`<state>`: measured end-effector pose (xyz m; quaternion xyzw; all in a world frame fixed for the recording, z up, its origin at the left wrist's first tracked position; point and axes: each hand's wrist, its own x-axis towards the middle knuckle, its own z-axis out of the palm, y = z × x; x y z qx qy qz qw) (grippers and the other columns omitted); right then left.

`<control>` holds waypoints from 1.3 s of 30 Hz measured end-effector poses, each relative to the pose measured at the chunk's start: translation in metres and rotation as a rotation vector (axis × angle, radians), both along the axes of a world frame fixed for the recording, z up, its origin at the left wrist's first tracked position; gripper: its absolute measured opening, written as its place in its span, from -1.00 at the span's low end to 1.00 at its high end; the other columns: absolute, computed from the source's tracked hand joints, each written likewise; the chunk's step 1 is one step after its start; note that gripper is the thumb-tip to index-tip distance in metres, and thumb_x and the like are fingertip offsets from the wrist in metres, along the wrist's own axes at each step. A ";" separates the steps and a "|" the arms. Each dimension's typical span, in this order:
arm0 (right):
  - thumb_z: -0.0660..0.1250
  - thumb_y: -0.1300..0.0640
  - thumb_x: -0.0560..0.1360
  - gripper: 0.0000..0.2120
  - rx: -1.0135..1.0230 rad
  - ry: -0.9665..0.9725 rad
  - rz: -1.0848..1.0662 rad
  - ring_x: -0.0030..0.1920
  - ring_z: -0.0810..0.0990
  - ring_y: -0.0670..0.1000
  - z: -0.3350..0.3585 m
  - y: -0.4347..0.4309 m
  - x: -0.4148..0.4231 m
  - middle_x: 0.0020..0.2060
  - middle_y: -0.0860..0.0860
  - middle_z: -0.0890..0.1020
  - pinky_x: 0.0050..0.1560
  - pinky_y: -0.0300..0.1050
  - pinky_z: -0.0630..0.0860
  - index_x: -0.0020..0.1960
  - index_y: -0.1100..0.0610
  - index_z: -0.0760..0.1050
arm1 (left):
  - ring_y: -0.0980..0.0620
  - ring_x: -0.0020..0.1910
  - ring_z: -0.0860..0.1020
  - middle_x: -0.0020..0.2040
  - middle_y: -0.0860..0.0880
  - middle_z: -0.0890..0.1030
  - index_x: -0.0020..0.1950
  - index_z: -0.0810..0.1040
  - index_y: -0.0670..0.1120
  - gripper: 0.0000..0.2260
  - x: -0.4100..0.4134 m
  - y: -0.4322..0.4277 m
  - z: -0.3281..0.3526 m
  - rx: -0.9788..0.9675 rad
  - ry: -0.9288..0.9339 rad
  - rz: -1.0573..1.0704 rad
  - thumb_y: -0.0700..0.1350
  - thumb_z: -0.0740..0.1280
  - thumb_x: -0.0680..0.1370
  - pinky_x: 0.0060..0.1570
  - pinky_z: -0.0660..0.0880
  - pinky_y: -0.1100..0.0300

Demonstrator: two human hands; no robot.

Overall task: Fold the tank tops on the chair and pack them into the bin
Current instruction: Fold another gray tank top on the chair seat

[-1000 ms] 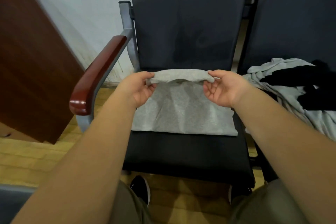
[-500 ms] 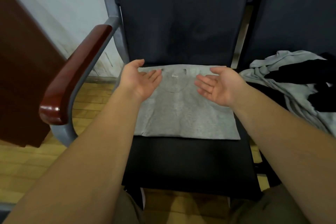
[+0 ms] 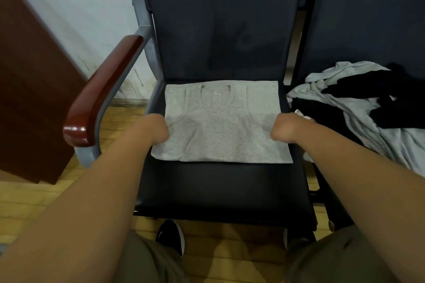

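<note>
From the head camera: the grey tank top lies flat on the chair, folded into a rectangle on the back half of the seat, neckline towards the backrest. The left hand is tucked under the top's edge on the chair's armrest side, and the right hand is tucked under the opposite edge. Only the heels of the hands show. The fingers are hidden under the cloth, so I cannot tell whether they are gripping or lying flat. The wooden armrest runs along the chair's left. A heap of grey and black clothes lies on the seat to the chair's right. A black shoe shows below the chair's front edge.
</note>
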<state>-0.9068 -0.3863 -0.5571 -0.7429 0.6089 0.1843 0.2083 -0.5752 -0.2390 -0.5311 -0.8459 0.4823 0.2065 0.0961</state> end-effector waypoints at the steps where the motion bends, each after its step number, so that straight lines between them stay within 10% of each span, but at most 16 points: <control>1: 0.29 0.04 0.46 -0.85 -0.043 0.019 -0.007 -0.02 0.56 0.10 -0.004 -0.001 -0.001 0.01 0.08 0.62 -0.03 -0.05 0.54 -0.15 0.11 0.54 | -0.04 -0.04 0.56 0.03 -0.10 0.61 0.10 0.58 -0.16 -0.88 0.004 0.003 -0.003 0.010 0.008 0.012 -0.15 0.37 0.61 -0.05 0.48 0.09; 9: 0.30 -0.05 0.59 -0.71 -0.021 -0.175 -0.077 0.16 0.59 0.15 0.010 0.004 -0.007 0.14 0.13 0.62 0.10 -0.04 0.53 0.04 0.20 0.57 | -0.09 -0.03 0.57 0.00 -0.11 0.59 0.03 0.53 -0.11 -0.84 0.005 0.008 0.000 -0.043 0.108 0.055 -0.04 0.41 0.59 -0.06 0.53 0.03; 14: 0.33 0.25 0.58 -0.84 0.050 -0.313 -0.239 0.03 0.61 0.15 0.022 0.004 -0.007 0.06 0.16 0.58 -0.02 0.04 0.66 0.16 0.21 0.51 | -0.20 0.07 0.62 0.09 -0.17 0.57 0.08 0.50 -0.11 -0.83 0.004 0.005 0.005 -0.192 0.360 0.299 -0.27 0.45 0.58 0.03 0.71 -0.15; 21: 0.44 0.16 0.54 -0.18 0.103 -0.303 -0.411 0.02 0.70 0.15 0.010 0.008 -0.015 0.13 0.18 0.58 -0.04 0.10 0.69 0.65 0.09 0.05 | -0.14 0.11 0.61 0.23 -0.17 0.58 0.38 0.46 -0.16 -0.52 0.018 0.013 -0.002 -0.264 0.420 0.513 -0.17 0.57 0.54 -0.11 0.66 0.02; 25: 0.52 0.07 0.55 -0.37 0.272 -0.245 -0.453 0.05 0.66 0.16 0.007 0.029 -0.027 0.16 0.17 0.60 -0.05 0.08 0.56 0.51 0.19 0.35 | -0.03 -0.07 0.60 0.08 -0.11 0.66 0.23 0.55 -0.16 -0.63 0.016 0.024 -0.008 -0.026 0.516 0.574 -0.03 0.57 0.55 -0.17 0.55 0.06; 30: 0.43 0.12 0.64 -0.40 0.265 -0.174 -0.372 0.09 0.62 0.11 0.004 0.046 -0.028 0.33 0.18 0.56 -0.28 -0.09 0.50 0.56 0.27 0.27 | 0.00 -0.13 0.56 0.02 -0.12 0.61 0.19 0.51 -0.15 -0.65 0.011 0.034 -0.010 0.096 0.495 0.529 -0.08 0.58 0.55 -0.10 0.56 0.07; 39: 0.34 0.19 0.64 -0.64 0.283 -0.501 -0.571 -0.15 0.74 0.05 0.003 0.058 -0.044 0.00 0.13 0.67 -0.32 -0.03 0.60 0.41 0.22 0.42 | -0.24 0.13 0.72 0.30 -0.22 0.59 0.37 0.38 -0.16 -0.61 0.011 0.056 0.009 -0.220 0.944 0.680 -0.39 0.40 0.62 -0.04 0.70 -0.13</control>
